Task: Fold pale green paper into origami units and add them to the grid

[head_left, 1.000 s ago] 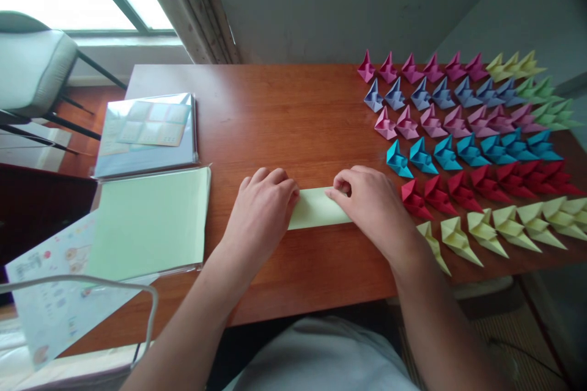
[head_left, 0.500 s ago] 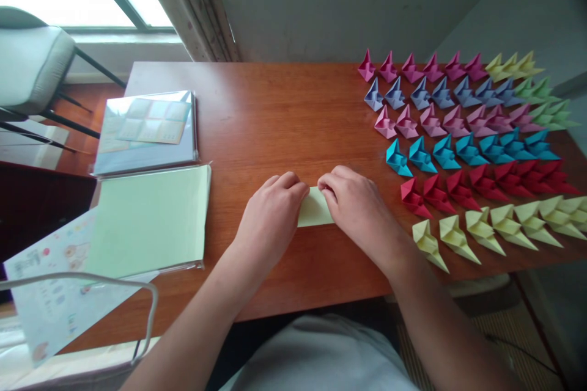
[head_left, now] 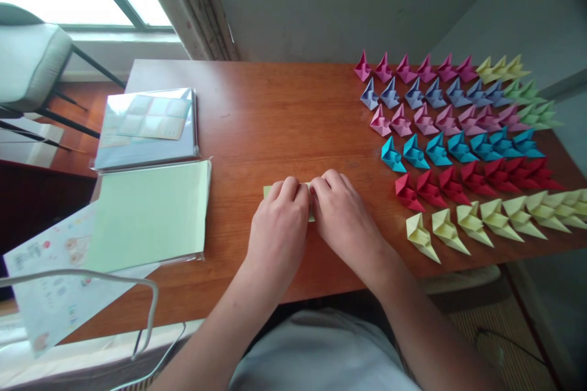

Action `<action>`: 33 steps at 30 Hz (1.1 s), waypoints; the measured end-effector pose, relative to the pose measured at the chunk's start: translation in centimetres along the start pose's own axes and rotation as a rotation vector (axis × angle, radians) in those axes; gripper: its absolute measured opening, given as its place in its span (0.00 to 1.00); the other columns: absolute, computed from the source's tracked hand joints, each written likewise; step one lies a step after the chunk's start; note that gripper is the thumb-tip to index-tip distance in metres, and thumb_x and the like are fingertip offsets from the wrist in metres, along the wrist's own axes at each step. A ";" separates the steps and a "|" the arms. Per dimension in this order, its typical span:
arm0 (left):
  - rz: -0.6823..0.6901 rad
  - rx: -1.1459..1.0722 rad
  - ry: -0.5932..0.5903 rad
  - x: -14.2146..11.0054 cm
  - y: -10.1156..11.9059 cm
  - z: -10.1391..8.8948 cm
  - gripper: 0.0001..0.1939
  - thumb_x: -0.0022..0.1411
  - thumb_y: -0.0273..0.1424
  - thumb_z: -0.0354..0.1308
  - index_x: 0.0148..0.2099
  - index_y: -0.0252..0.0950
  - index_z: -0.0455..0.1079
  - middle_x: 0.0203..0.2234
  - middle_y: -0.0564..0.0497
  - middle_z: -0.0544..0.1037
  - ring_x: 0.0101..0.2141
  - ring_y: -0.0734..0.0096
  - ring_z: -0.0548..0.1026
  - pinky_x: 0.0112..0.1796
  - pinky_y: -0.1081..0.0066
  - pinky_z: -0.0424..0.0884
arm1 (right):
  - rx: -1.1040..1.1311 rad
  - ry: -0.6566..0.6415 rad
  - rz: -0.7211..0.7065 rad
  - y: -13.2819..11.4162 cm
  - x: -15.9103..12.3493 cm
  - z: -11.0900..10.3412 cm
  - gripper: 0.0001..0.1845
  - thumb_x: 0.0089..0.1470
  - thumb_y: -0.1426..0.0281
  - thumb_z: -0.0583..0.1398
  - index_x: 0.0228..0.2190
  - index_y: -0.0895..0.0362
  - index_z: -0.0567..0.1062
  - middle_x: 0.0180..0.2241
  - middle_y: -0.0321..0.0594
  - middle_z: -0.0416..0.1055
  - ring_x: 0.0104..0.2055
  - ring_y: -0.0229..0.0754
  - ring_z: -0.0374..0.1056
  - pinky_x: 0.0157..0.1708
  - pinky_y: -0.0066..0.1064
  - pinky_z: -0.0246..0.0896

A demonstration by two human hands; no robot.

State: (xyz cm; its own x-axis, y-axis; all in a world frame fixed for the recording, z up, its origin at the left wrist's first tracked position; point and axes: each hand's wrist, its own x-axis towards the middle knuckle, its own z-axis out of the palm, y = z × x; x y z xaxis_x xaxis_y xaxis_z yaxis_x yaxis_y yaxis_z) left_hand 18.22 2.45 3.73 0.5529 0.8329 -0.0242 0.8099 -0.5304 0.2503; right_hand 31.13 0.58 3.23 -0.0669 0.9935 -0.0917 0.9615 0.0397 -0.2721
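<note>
A pale yellow-green sheet of folded paper (head_left: 266,190) lies on the table under both hands, with only its left corner and a sliver between the hands showing. My left hand (head_left: 282,214) is closed on it, fingers bent and knuckles up. Close against it, my right hand (head_left: 337,204) pinches the paper's upper edge. The fingertips of the two hands almost meet, and most of the paper is hidden beneath them.
Rows of folded paper figures stand at the right, among them blue (head_left: 437,149), red (head_left: 450,186) and pale yellow (head_left: 474,224) ones. On the left of the wooden table (head_left: 275,116) lie a green paper pack (head_left: 153,217), a wrapped pack (head_left: 147,156) and a printed sheet (head_left: 50,281).
My hands have drawn together, closing most of the gap over the paper. The paper's left end now shows beyond my left hand. The view has shifted slightly.
</note>
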 end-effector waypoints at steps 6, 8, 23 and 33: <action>0.045 0.027 0.013 -0.8 0.3 0.9 0.09 0.65 0.23 0.55 0.46 0.33 0.71 0.42 0.43 0.74 0.47 0.53 0.71 0.50 0.57 0.72 | -0.009 0.055 0.025 -0.6 -1.1 0.7 0.09 0.61 0.80 0.54 0.40 0.60 0.72 0.43 0.50 0.69 0.46 0.51 0.64 0.49 0.41 0.61; 0.061 0.040 0.019 -1.0 0.4 1.0 0.10 0.65 0.23 0.53 0.47 0.33 0.71 0.43 0.42 0.74 0.48 0.52 0.71 0.51 0.57 0.72 | -0.015 0.071 0.025 -0.7 -1.4 0.9 0.09 0.62 0.80 0.54 0.40 0.60 0.72 0.44 0.50 0.69 0.46 0.51 0.63 0.49 0.42 0.61; 0.070 0.106 0.013 -1.8 0.4 1.4 0.17 0.67 0.24 0.49 0.55 0.29 0.70 0.53 0.36 0.73 0.56 0.49 0.69 0.58 0.57 0.68 | -0.098 0.189 -0.031 0.6 -3.5 1.8 0.13 0.64 0.76 0.54 0.49 0.60 0.73 0.50 0.53 0.70 0.49 0.54 0.62 0.48 0.44 0.60; 0.049 0.100 0.034 -1.8 0.6 1.5 0.18 0.66 0.21 0.48 0.55 0.31 0.70 0.52 0.37 0.73 0.56 0.49 0.69 0.56 0.57 0.70 | -0.123 0.273 0.076 4.2 -6.1 1.5 0.15 0.63 0.79 0.53 0.48 0.60 0.72 0.44 0.52 0.70 0.46 0.53 0.64 0.45 0.43 0.62</action>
State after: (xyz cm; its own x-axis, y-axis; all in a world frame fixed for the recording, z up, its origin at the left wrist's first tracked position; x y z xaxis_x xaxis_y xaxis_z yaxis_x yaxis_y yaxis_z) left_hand 18.03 0.39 2.48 0.5871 0.8093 0.0188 0.7982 -0.5826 0.1529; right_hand 35.19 -5.48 1.25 0.0650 0.9854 0.1575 0.9871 -0.0403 -0.1552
